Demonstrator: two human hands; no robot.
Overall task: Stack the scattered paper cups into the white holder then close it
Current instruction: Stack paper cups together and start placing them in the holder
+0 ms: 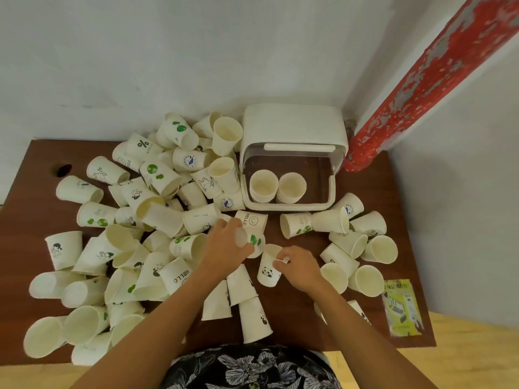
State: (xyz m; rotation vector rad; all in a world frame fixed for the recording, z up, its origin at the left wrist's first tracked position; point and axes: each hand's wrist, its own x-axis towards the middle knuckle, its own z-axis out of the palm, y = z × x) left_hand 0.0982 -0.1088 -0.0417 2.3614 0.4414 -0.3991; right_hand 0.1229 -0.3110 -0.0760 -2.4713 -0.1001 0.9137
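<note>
Many white paper cups [157, 178] lie scattered over the brown table [33, 220], most on the left. The white holder [292, 127] stands open at the back, its lid raised, with two cup stacks [276, 186] inside. My left hand [227, 248] grips a cup with green leaf prints [257, 242], held sideways just in front of the holder. My right hand [300, 266] pinches the rim of an upright panda cup [269, 269] beside it.
A red peeling pipe [421, 80] runs down to the table's back right corner. A yellow-green leaflet [403, 307] lies at the right edge. A dark hole [62, 169] marks the table's back left. Several cups [365, 248] sit on the right.
</note>
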